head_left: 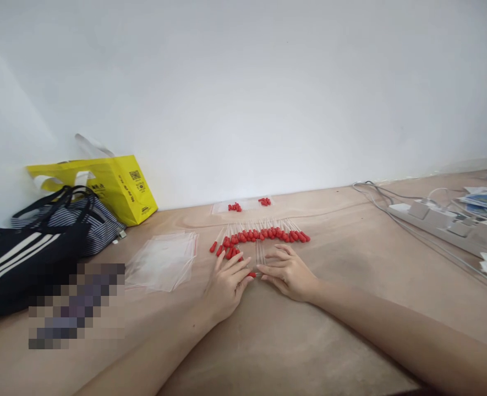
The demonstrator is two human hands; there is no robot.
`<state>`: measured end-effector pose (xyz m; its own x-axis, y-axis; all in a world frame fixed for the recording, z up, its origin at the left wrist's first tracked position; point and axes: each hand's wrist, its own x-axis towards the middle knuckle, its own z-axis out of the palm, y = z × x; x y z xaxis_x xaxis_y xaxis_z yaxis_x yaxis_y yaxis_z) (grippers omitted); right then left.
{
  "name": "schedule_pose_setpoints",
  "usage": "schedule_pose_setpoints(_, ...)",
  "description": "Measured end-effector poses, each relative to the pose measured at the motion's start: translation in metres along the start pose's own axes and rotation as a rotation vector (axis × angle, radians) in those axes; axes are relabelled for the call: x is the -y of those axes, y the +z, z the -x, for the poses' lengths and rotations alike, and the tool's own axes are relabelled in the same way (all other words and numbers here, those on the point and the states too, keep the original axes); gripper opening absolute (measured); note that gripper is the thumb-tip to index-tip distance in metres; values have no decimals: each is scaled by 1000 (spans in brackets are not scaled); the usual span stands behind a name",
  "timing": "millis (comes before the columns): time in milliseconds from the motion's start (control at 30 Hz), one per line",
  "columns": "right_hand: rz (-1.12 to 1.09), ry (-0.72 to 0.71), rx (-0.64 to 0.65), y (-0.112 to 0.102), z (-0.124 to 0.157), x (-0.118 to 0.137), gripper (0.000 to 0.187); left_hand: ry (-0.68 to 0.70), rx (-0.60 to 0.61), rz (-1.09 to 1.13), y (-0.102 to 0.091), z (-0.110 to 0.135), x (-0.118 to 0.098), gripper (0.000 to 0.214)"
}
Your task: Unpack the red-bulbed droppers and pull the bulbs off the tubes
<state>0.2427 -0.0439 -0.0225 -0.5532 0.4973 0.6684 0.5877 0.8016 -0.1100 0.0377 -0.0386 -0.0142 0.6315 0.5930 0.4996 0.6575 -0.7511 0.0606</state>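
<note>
A row of several clear glass droppers with red rubber bulbs (268, 234) lies on the wooden table (293, 341). My left hand (226, 283) rests flat beside the left end of the row, fingers stretched out over a few red bulbs. My right hand (286, 270) lies flat just right of it, fingers extended toward a small bundle of clear tubes (260, 254) between both hands. Both hands touch the droppers; neither visibly grips one.
A stack of clear zip bags (163, 261) lies to the left. Two filled bags with red bulbs (247, 205) sit by the wall. A yellow bag (107, 184) and a dark striped bag (32, 253) stand far left. A power strip (441, 223), cables and papers are at right.
</note>
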Motion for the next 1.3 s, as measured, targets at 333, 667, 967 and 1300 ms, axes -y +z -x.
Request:
schedule_pose_setpoints(333,-54,-95,-18,-5,2,3,24,13,34,16,-1,4,-4,16)
schedule_pose_setpoints(667,-118,-64,-16,-1,4,0,20,-23,52,1,-4,0,-9,22)
schedule_pose_setpoints(967,-143,-60,-5,-1,7,-3,20,-36,70,-11,-2,6,-8,23)
schedule_pose_setpoints(1300,-2,264,-109,-4,16,-24,24,-345,-145,166,-23,7,12,22)
